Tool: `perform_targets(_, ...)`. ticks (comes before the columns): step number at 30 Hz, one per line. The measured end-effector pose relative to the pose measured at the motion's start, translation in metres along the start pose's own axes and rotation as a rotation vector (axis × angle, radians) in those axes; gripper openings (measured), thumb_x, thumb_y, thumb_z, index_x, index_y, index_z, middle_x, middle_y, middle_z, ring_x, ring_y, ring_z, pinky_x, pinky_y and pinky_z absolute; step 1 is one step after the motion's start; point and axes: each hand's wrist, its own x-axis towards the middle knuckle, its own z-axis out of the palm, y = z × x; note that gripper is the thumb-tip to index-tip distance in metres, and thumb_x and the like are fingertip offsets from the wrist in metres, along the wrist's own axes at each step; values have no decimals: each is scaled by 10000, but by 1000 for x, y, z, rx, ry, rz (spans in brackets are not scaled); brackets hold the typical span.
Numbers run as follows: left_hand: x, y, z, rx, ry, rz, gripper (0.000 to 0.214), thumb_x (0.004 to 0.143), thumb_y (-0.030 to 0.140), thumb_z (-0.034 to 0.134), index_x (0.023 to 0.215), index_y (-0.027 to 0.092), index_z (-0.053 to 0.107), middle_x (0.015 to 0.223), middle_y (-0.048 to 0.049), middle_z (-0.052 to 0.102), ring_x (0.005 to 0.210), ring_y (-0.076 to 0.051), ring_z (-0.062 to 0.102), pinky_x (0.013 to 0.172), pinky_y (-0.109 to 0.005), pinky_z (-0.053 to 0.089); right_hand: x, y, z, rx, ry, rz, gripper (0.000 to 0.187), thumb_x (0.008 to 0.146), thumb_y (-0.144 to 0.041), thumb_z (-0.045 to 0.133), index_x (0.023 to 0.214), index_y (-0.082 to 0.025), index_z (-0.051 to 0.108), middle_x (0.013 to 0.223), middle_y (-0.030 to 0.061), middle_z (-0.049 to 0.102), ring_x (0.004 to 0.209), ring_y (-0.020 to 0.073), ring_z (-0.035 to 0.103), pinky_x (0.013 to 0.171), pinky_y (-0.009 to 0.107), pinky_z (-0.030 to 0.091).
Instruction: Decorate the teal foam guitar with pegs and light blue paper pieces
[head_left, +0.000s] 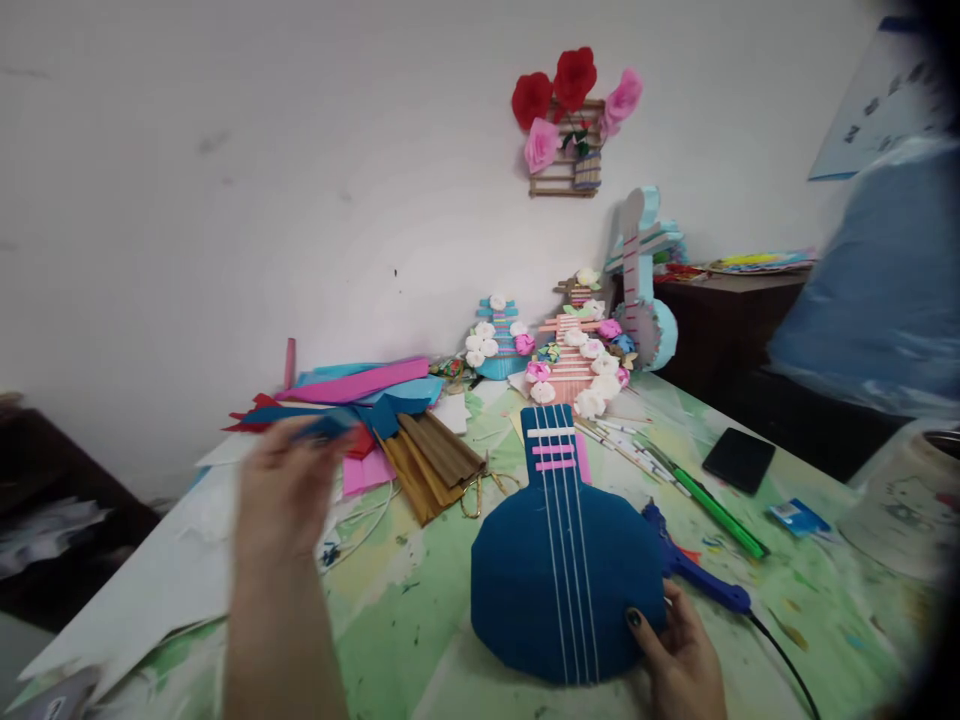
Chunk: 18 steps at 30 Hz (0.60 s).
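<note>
Head view:

1. Left hand (281, 490): raised over the left side of the table (397, 610) and motion-blurred. Fingers curl toward a blue paper scrap (322, 428) at the fingertips. Can't tell if it's actually pinched.
2. Right hand (679, 655): at the lower right rim of the blue paper guitar (562, 590). Thumb, with a dark nail, lies on the top face and the other fingers are tucked at the edge, so it's pinching the rim.
3. Guitar: lies flat at table centre, neck pointing away toward the wall. White strings run its full length, with pink and white bars across the neck.
4. Blue glue gun (694, 570): just right of the guitar body, touching or nearly touching the right hand, with a black cord trailing toward the near edge.
5. Right of that: a green marker (720, 515), then a black phone (739, 460) and a small blue packet (799, 517), all apart from each other.
6. Left of the guitar neck: folded brown paper strips (435, 460) with scissors (480, 490) beside them, and a pile of pink, blue and red paper (360, 383) behind.
7. White sheet (150, 580) covers the near-left corner of the table.
8. Far edge by the wall: craft-stick pieces with paper flowers (577, 360).
9. Wall: small stick rack with red and pink paper roses (570, 120).
10. Far right: another person's blue sleeve (885, 290), blurred and well apart from both hands.
</note>
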Motion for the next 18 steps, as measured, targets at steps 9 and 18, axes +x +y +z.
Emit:
perform_targets(9,-23,-45,92,2,-328,-386,205,576,259,785,731,147,712,655,-33,691,576,-134,619,579,-242,469,-1,2,-1,6,3,7,479,590,-374,761,995,-234,548,969,52,675,877,240,631,747,316,522)
perform_targets(18,-31,-41,99,-83,-319,-431,243,526,250,811,704,132,696,659,-30,677,603,-118,605,596,-226,473,-2,-1,0,-10,-12,-10,478,609,-364,757,1021,-230,557,977,61,684,879,233,631,753,306,515)
